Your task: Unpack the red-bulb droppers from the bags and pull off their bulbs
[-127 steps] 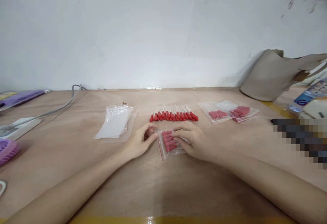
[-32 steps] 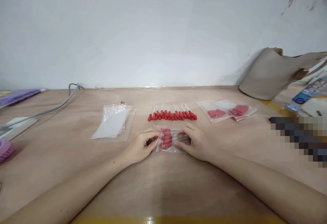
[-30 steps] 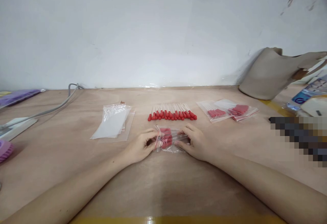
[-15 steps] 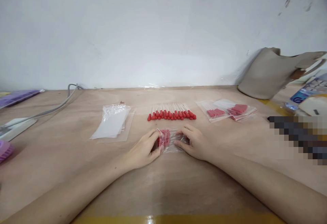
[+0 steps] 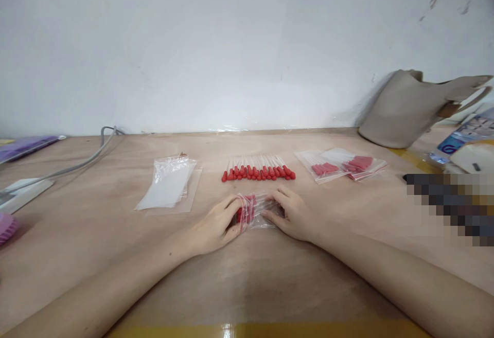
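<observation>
A small clear zip bag with red pieces inside lies low over the table, between my two hands. My left hand grips its left end, thumb and fingers curled around the edge with the red zip line. At the other end, my right hand has its fingers and thumb closed on the clear plastic. Just beyond the hands lies a row of thin, clear-looking sticks with red rounded tips, tips toward me. The fingertips inside the folds of the bag are partly hidden.
Flat clear bags are stacked at the left. Filled bags with red pieces overlap at the right. Farther right stand a beige bag and a blue-printed package. A grey cable crosses the left side, near a purple object.
Both hands stay almost in place on the zip bag. The plastic near the left hand is slightly more bunched. The whole view has shifted very little.
</observation>
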The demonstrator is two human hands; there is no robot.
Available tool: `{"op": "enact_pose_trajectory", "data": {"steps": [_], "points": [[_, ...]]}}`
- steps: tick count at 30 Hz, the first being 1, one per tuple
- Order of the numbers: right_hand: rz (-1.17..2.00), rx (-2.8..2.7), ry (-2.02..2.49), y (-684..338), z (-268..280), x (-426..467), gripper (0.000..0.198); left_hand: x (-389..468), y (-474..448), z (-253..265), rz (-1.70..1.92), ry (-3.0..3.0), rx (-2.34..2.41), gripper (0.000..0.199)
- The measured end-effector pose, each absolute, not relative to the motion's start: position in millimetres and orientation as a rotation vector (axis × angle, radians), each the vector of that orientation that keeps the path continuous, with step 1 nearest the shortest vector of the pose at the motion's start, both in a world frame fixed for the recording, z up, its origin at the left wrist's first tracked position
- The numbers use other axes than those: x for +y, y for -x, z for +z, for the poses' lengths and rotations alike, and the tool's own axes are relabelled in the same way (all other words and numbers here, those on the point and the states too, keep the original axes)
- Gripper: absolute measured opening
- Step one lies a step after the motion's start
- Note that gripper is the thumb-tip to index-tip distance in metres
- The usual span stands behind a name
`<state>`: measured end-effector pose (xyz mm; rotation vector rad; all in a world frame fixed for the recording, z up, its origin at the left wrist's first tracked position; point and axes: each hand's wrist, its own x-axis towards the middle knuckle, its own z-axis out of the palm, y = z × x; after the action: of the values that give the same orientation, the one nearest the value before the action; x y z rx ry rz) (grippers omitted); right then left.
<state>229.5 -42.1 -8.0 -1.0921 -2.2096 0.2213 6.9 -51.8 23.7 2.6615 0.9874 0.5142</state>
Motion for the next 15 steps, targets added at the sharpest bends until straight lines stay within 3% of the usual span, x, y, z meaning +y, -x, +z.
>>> {"op": "enact_pose_trajectory", "data": {"steps": [5,15], "points": [[0.238,-2.213,1.087,-229.0,-6.9,-43.2,0.011,-53.6,-9.5,17.9,0.525,-2.787,1.116,0.010],[0.246,-2.211,1.074,-229.6,-9.4,-41.7,0.011,-50.3,-5.2,13.6,0.683,-2.789,0.876,0.021]]}}
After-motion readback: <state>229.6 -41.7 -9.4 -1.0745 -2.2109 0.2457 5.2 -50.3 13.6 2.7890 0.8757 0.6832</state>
